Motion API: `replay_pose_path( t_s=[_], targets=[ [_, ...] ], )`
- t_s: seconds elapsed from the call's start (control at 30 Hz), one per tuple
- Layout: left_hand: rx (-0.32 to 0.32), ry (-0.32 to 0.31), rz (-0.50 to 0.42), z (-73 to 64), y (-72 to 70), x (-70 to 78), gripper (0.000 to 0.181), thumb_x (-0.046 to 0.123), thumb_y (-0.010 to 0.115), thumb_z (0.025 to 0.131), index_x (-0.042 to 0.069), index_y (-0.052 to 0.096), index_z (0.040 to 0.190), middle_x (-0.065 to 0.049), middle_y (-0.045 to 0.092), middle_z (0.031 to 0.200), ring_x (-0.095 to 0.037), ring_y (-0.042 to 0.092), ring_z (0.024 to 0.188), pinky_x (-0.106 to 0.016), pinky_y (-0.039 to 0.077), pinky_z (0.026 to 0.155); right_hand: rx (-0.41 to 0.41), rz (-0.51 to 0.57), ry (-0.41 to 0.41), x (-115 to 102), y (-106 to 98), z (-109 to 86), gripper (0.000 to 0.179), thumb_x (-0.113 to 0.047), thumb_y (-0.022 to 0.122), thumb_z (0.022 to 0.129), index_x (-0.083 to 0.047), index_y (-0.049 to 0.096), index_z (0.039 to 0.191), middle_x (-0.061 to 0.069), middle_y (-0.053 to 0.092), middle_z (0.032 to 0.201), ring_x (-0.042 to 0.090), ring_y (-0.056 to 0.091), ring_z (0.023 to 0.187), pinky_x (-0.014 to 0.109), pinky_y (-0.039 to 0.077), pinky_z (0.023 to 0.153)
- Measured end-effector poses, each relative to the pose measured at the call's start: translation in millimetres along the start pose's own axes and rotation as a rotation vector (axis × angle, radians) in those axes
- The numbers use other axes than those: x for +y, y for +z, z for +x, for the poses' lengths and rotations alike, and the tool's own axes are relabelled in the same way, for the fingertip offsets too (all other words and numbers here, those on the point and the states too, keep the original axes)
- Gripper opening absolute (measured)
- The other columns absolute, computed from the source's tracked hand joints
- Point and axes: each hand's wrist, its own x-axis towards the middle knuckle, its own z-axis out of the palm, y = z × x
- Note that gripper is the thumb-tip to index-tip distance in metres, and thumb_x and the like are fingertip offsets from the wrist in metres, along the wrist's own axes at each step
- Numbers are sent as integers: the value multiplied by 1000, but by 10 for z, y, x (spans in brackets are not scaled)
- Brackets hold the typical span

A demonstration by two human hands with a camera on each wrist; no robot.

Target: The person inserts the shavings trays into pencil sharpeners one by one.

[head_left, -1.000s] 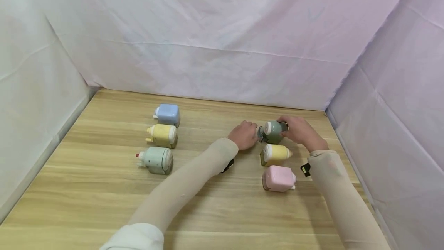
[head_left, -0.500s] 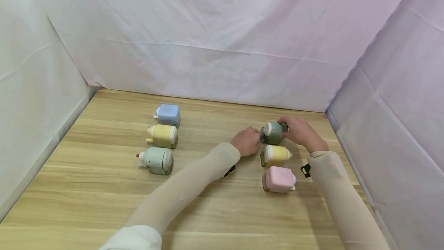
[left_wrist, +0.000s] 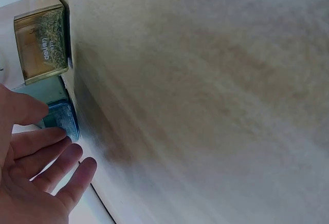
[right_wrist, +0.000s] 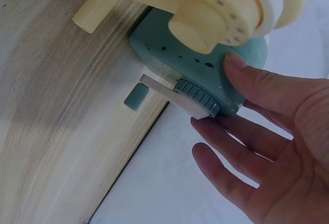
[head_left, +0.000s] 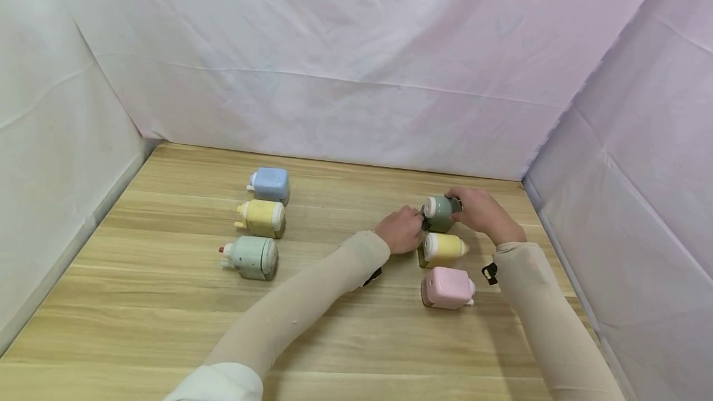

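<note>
A dark green crank pencil sharpener (head_left: 442,212) stands at the back right of the table. My right hand (head_left: 484,212) grips its crank end, thumb on the body and fingers round the far side; the crank (right_wrist: 172,95) shows in the right wrist view. On the sharpener's other side my left hand (head_left: 400,229) pinches its see-through shavings drawer (left_wrist: 64,120) between thumb and forefinger, the other fingers spread. The drawer sits at the sharpener's end; how deep it is in cannot be told. Right in front stands a yellow pencil sharpener (head_left: 444,247), its drawer holding shavings.
A pink pencil sharpener (head_left: 449,288) stands nearest on the right. On the left, blue (head_left: 271,184), yellow (head_left: 262,218) and pale green (head_left: 252,257) sharpeners form a row, cranks facing left. White cloth (head_left: 334,67) hangs behind the wooden table (head_left: 345,339) and along its sides.
My left hand has moved right and slightly nearer, bringing the drawer from a gap beside the dark green sharpener up against its end. The right hand has kept its hold and place.
</note>
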Motion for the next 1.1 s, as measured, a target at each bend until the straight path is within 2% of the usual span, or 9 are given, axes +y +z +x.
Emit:
replay_pose_path(
  t_s=[0.37,0.63,0.8,0.9,0.97,1.1],
  targets=[
    [-62,1,36,22,-28,53,29,21,57,111,7,75,128,-5,73,129,-22,65,113,-31,59,95,1,-13,9,-9,-12,-1,43,-2,83,91,5,68,131,29,72,129,50,67,119,65,54,102],
    [-101,-29,34,20,-36,47,34,25,54,112,9,71,137,-4,71,139,-22,64,118,-33,59,97,-22,-7,18,-32,-19,11,43,-3,82,93,4,67,132,29,71,130,51,67,120,65,54,101],
    [-85,-52,-7,51,-119,-1,28,25,62,108,11,74,129,-2,71,138,-22,62,116,-35,59,96,-4,11,-2,-7,-20,7,43,-1,82,92,5,67,133,29,71,131,51,66,121,65,54,102],
    [-63,-99,-9,30,-226,-38,26,22,64,106,9,74,126,-5,71,132,-24,63,118,-37,59,97,-4,22,-39,8,-33,-4,47,0,83,90,7,65,134,29,71,131,51,66,123,65,53,104],
    [-41,-149,15,7,-293,-76,29,21,56,110,6,72,129,-9,70,131,-27,64,121,-39,60,99,-28,12,-57,11,-63,-15,55,-2,84,90,9,61,139,31,68,135,52,64,126,66,52,107],
    [18,-269,-6,-42,-409,-224,37,23,43,114,3,65,137,-14,68,135,-32,63,127,-45,59,104,-119,-7,-2,-61,-156,-33,76,-14,78,99,9,39,160,38,48,157,58,48,143,70,42,118]
  ],
)
